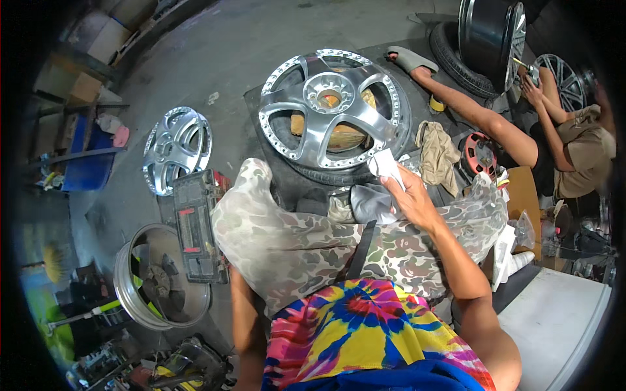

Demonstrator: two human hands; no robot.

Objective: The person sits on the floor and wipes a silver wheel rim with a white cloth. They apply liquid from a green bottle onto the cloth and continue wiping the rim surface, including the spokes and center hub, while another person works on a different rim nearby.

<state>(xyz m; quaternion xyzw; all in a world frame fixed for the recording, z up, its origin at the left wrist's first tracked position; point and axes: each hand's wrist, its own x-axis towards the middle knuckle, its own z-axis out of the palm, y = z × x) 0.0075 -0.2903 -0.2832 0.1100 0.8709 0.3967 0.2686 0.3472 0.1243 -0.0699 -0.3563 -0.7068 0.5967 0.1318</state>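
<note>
A folded white sheet (386,168) is pinched in my right hand (415,201), at the near right edge of a silver wheel rim. I cannot tell whether it is paper or abrasive sheet. That five-spoke wheel rim (315,124), with small holes around its lip, lies face up on a tire (326,176) in front of me. Yellowish-brown material (345,138) shows through its openings. My left forearm (246,313) passes down beside my camouflage-covered leg, and the left hand itself is hidden.
A black toolbox (201,228) stands left, near a bare rim barrel (140,306) and a second silver wheel face (177,146). At right lie a beige cloth (438,156) and a red-black round part (479,155). Another person (580,150) sits at far right by more wheels.
</note>
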